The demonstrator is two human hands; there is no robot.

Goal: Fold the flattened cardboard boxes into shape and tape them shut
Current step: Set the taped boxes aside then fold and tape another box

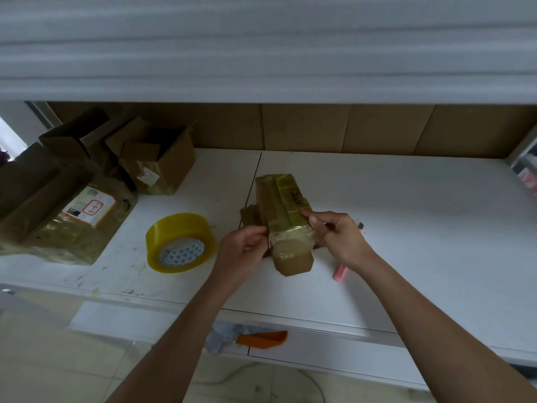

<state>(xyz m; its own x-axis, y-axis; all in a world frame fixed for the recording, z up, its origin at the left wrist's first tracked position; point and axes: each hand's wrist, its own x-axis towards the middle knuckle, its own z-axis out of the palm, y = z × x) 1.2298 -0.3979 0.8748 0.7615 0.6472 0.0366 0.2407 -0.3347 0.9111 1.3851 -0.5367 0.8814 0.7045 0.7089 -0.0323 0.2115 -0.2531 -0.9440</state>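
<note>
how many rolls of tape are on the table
1. The yellow tape roll lies on the white table, left of the small box that both hands hold. Others could be hidden behind the boxes at far left.

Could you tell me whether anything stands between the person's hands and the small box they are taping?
Nothing visible does. Both hands are already on the small box: the left hand pinches at its near left edge and the right hand holds its right side. The tape roll lies apart to the left, and the pink cutter lies under the right wrist.
</note>
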